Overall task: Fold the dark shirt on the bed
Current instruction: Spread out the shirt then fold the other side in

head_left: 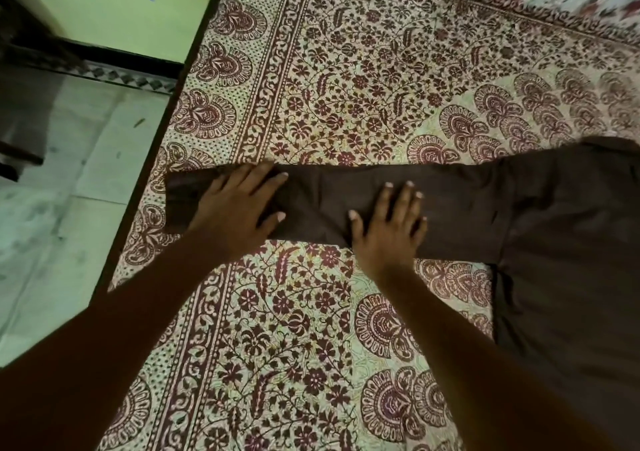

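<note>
On the bed's cream cotton cover printed with maroon flowers [311, 329], a dark brown cloth shirt [571, 242] lies flat, its long sleeve [329, 201] stretched out toward the bed's left edge. The left hand [235, 208] presses near the cuff, the right hand [391, 228] mid-sleeve; both lie palm-down, fingers spread, gripping nothing.

We see the bed [311, 86] under a maroon floral-print cover filling most of the frame; the dark shirt [571, 260] lies flat at right, one sleeve [329, 201] stretched toward the left edge.
</note>
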A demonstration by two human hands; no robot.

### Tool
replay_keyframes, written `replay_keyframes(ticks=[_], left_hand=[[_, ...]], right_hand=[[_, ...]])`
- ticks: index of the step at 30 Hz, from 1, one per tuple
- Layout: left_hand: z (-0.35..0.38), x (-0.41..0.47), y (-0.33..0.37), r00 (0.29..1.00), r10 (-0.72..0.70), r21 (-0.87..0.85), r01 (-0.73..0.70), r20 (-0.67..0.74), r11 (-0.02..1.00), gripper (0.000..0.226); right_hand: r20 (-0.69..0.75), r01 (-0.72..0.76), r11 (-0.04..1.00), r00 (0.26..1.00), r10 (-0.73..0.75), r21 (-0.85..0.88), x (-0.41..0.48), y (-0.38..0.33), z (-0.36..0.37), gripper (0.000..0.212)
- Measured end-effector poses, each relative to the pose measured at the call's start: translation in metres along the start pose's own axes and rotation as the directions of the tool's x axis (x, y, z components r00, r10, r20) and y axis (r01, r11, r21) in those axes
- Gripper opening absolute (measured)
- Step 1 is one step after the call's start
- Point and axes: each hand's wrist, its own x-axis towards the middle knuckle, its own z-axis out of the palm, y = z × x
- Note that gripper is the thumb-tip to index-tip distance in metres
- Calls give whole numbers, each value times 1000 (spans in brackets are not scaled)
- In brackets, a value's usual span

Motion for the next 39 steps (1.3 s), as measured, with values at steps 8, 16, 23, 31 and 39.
replay_keyframes(ticks=[8,16,23,31,39], left_hand=[[14,-8,8,940,-342,-68,340,-13,938,86],[31,23,81,1000,6,27,-6,4,1000,64],[14,62,153,848,-530,-55,529,-17,847,61],[15,154,289,999,-41,-372,32,-17,928,55],[29,247,312,996,-81,-307,67,-32,949,40]], right_hand=[[117,658,753,746,-655,17,19,-27,-10,65],[-9,-9,999,1000,9,-49,27,63,-6,84],[45,415,896,903,-426,162,62,104,-53,66],[-238,-125,987,960,147,105,-11,272,-39,64],[-225,10,999,974,0,39,-22,292,-14,64]])
